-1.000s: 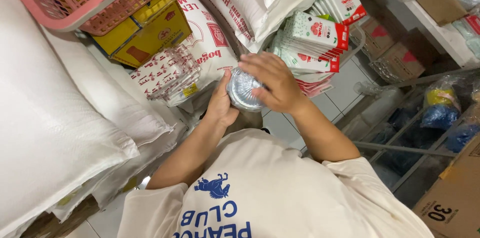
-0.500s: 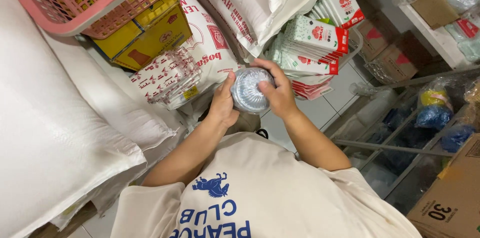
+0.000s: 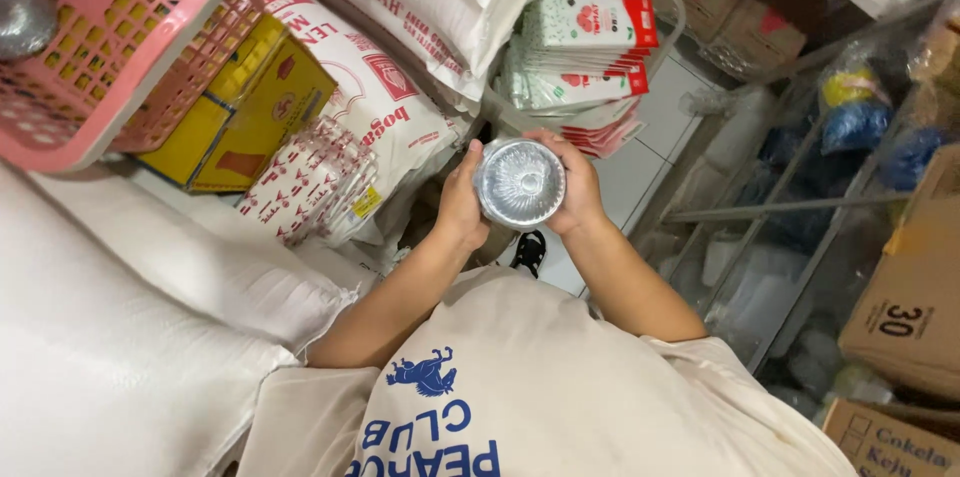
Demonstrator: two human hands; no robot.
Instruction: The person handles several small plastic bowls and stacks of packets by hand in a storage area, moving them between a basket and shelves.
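White sacks [image 3: 120,337] fill the left, a pink basket [image 3: 110,47] above them. At chest height, mid-frame, the round silver foil cup [image 3: 519,183] sits squarely between both palms, open face toward the camera. Left hand [image 3: 461,202] and right hand [image 3: 578,187] each grasp its rim, equally near.

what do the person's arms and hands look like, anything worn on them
Both arms are bare from the elbow down; short cream sleeves of a T-shirt with blue print end above. The left hand and right hand show no gloves, watch or rings.
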